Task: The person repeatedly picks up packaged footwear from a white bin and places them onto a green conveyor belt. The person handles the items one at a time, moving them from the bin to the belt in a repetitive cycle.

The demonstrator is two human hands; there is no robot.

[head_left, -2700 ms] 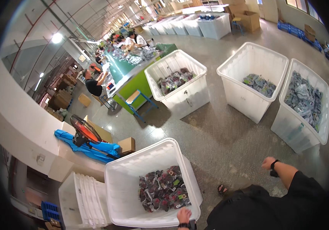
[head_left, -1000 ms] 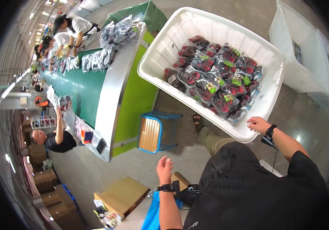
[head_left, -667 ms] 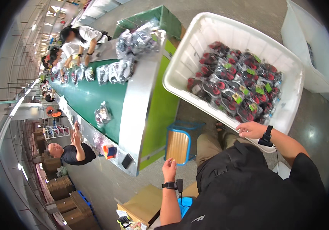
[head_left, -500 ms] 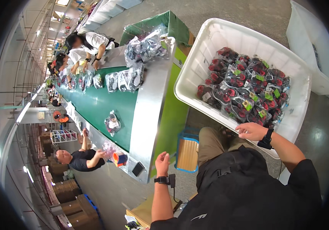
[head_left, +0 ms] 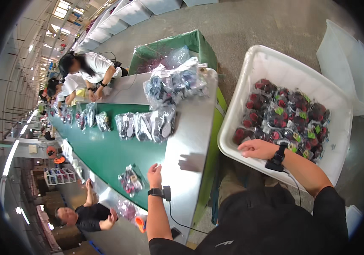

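My left hand (head_left: 155, 175) reaches over the metal end of the packing table, its fingers loosely bent and nothing in it. Near it a clear plastic bag (head_left: 130, 180) with a dark and pinkish item lies on the green belt (head_left: 105, 153). My right hand (head_left: 257, 149) hovers over the near rim of a white plastic bin (head_left: 233, 137), fingers apart and empty. Inside the bin is a heap of clear-bagged black and red items (head_left: 282, 114) with green tags; their exact kind is hard to make out.
Bagged grey-and-white items (head_left: 146, 125) lie in a row on the belt, with more piled bags (head_left: 175, 85) on the metal end. Beyond stands a green-lined container (head_left: 199, 46). People work along the far side; one in black (head_left: 90, 216) stands left. Another white bin (head_left: 345, 68) is right.
The view has shifted toward the table. My left hand has moved forward and left over the metal end, near the single bag. My right hand has moved slightly left at the bin's rim.
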